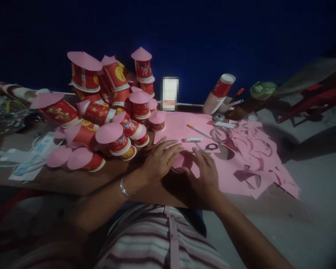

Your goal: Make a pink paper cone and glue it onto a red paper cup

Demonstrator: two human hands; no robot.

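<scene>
Between my two hands, low over the table's front edge, is a round pink paper piece (182, 161), partly covered by fingers. My left hand (162, 158), with a bracelet at the wrist, holds its left side with long, slightly bent fingers. On the other side, my right hand (205, 170) curls thumb and fingers around the right edge. Just beyond the fingertips lie a small white tube (193, 139) and scissors (212, 147), whose blades are partly hidden. To the left, red paper cups with pink cone tops (109, 133) are piled up.
A pink sheet (182, 123) covers the table's right part, with cut scraps (264, 149) and pens (199, 131) on it. Behind stand stacked cups (223, 87) and a lit, blurred-out screen (170, 93). A power strip (35, 157) with cables is at left.
</scene>
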